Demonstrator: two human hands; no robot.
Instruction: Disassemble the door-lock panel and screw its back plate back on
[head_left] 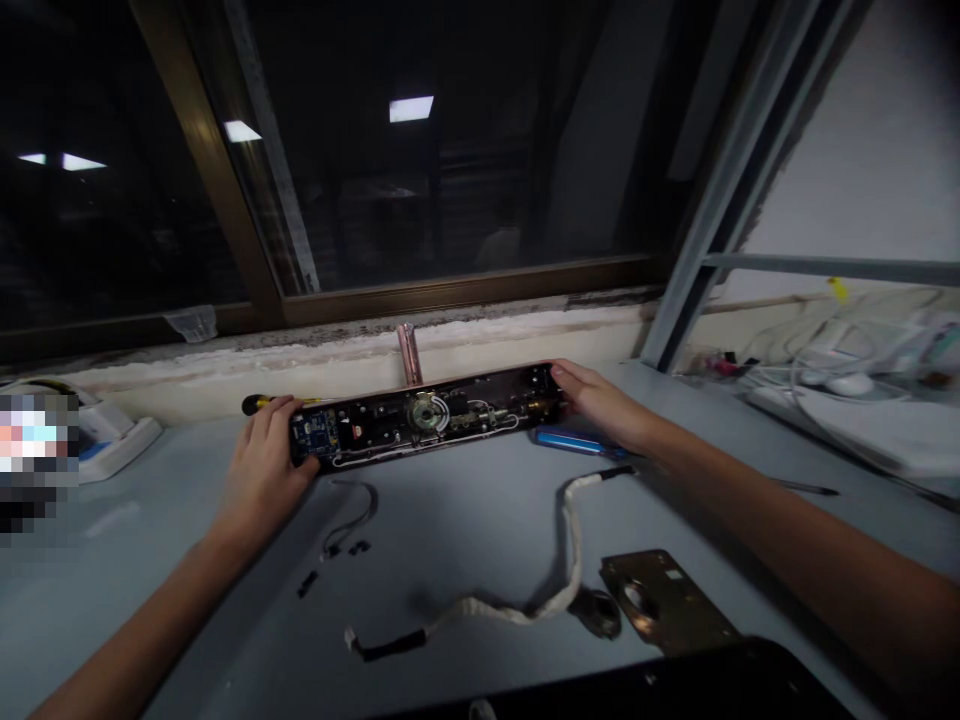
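Observation:
A long black housing [390,425] is held up over the grey table, its open side facing me. Inside it show a blue circuit board at the left end, a round metal part near the middle and a white wire along the lower edge. My left hand [262,465] grips the left end, with the thumb below and the fingers over the top. At the right end my right hand [596,400] is closed on the housing, thumb on the upper edge.
On the table [262,650] lie a white wrapped cable [574,540], a metal plate [667,600], a round part [598,612], small black connectors [307,583] and a blue tool [574,442]. A black panel [637,695] is nearest me. A power strip [124,450] stands left.

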